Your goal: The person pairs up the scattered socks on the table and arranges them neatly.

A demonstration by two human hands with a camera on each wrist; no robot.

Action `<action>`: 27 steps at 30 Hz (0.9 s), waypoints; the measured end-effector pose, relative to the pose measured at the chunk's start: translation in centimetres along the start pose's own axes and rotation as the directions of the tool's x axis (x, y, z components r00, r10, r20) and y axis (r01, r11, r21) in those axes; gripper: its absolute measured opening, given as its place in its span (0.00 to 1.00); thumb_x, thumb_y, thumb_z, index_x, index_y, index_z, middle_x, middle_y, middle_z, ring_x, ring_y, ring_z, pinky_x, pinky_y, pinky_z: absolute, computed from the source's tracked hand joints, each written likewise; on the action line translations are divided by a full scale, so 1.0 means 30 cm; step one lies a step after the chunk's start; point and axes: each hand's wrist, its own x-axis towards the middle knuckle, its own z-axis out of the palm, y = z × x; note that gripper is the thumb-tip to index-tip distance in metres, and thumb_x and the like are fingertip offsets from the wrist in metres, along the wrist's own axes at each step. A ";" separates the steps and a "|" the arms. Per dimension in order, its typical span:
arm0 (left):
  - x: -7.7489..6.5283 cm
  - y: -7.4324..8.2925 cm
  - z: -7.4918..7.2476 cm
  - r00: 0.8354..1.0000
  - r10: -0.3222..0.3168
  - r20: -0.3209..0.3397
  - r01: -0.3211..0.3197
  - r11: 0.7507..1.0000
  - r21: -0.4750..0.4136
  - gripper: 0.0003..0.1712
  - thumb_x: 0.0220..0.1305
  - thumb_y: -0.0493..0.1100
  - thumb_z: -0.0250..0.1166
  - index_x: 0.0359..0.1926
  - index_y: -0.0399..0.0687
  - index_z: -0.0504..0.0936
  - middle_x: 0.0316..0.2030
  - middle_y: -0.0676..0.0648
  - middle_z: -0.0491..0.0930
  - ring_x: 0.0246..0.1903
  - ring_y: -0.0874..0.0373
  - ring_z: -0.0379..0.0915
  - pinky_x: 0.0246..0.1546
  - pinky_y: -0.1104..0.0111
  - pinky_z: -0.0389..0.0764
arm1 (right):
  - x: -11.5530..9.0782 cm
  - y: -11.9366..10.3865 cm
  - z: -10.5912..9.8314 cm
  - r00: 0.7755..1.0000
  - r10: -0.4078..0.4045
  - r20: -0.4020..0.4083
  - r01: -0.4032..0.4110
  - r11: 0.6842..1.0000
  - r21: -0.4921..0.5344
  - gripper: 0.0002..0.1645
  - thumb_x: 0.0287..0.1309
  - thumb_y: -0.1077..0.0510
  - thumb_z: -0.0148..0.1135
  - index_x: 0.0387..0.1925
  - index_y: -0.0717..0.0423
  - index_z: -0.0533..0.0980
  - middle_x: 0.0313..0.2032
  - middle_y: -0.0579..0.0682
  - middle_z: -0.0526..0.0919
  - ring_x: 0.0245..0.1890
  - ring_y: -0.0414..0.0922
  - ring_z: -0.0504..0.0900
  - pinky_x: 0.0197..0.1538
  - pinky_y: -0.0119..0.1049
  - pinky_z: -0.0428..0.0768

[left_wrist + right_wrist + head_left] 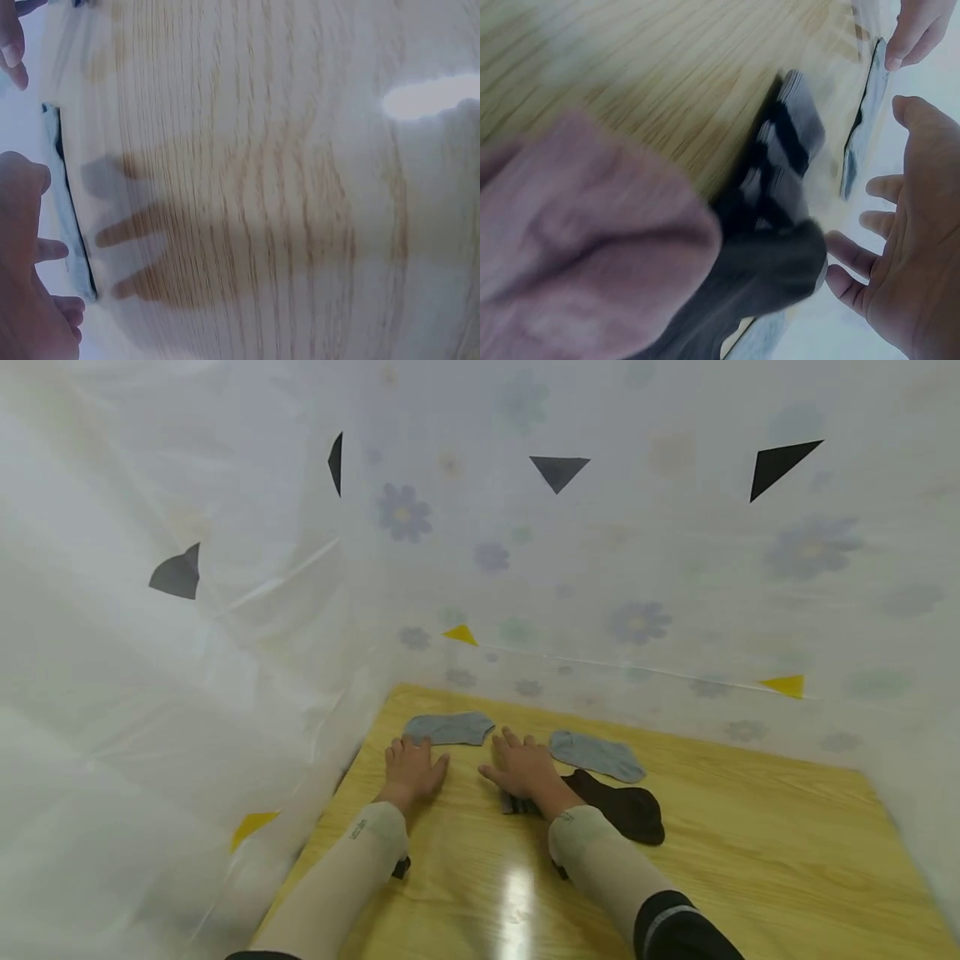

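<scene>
Yellow wood tabletop (750, 860) carries both hands, each lying flat with fingers spread and gripping nothing. Left hand (411, 770) rests palm down, its fingertips just touching the near edge of a grey sock (448, 727) ahead of it. Right hand (525, 768) lies flat too, its wrist over a dark brown sock (626, 810) with a striped cuff (787, 161) beneath the palm. Just beyond and to the right of that hand lies a second grey sock (597, 754).
</scene>
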 end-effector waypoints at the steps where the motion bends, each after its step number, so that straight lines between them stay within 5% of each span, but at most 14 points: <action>1: -0.003 -0.002 0.000 1.000 -0.002 -0.004 0.002 1.000 -0.008 0.39 0.82 0.64 0.50 0.76 0.39 0.69 0.68 0.24 0.66 0.67 0.27 0.59 0.70 0.37 0.58 | 0.000 -0.007 -0.001 1.000 -0.006 -0.001 0.006 1.000 -0.001 0.51 0.74 0.21 0.44 0.85 0.42 0.56 0.85 0.51 0.51 0.80 0.67 0.59 0.74 0.68 0.65; 11: -0.006 0.002 0.012 1.000 0.006 0.013 -0.006 1.000 -0.007 0.41 0.81 0.65 0.50 0.79 0.40 0.67 0.71 0.22 0.63 0.70 0.25 0.57 0.72 0.35 0.57 | 0.028 -0.055 0.039 0.999 -0.037 -0.031 0.036 0.999 -0.020 0.47 0.74 0.23 0.47 0.83 0.38 0.60 0.84 0.57 0.53 0.78 0.69 0.61 0.72 0.68 0.67; 27: -0.036 -0.049 0.007 1.000 0.021 0.001 -0.021 0.999 0.027 0.45 0.81 0.66 0.49 0.75 0.30 0.68 0.73 0.22 0.63 0.68 0.26 0.60 0.68 0.36 0.62 | 0.071 -0.129 0.071 0.998 -0.057 0.027 0.061 0.985 -0.162 0.48 0.73 0.18 0.35 0.85 0.31 0.55 0.86 0.49 0.49 0.81 0.63 0.58 0.76 0.63 0.65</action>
